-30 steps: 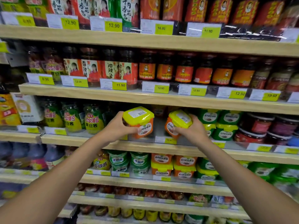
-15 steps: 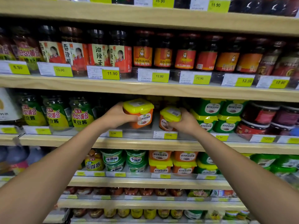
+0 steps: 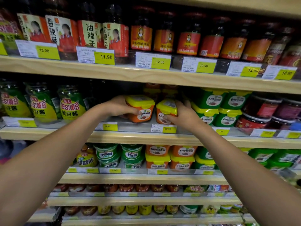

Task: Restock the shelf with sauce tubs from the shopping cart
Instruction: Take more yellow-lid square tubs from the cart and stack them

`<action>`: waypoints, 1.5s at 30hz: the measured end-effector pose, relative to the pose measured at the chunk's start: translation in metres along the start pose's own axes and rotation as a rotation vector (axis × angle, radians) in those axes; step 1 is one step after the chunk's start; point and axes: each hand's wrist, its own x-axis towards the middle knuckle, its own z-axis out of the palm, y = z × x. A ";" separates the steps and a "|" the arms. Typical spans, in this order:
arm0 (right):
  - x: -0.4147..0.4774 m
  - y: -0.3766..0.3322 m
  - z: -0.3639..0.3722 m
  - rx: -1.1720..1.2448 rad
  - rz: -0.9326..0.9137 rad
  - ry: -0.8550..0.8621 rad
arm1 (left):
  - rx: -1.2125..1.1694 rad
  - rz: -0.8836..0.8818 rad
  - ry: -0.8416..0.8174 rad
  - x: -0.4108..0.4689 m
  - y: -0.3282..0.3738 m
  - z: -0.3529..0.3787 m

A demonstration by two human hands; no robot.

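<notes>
Both tubs lowered onto shelf [image 3: 146,136] since earlier frame. Left hand [image 3: 120,106] clasps left orange tub [image 3: 140,110]; right hand [image 3: 184,114] clasps right orange tub [image 3: 165,113] (tilted). Risk: tilted tub released early tips over front lip, or bumps green tubs [image 3: 216,110] just right.

A supermarket shelving unit fills the whole view, with pale wood-grain shelf boards [image 3: 146,75] stacked in tiers. Clear plastic rails along each front edge carry white and yellow price tags [image 3: 95,56]. The top tier holds dark jars with red and orange labels [image 3: 141,38]. Green-labelled jars [image 3: 71,105] stand at the left of the tier below. The lower tiers appear blurred. Even light falls from above.
</notes>
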 end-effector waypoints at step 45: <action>0.034 -0.015 0.011 -0.161 0.012 -0.093 | 0.590 0.271 0.319 -0.006 -0.004 0.013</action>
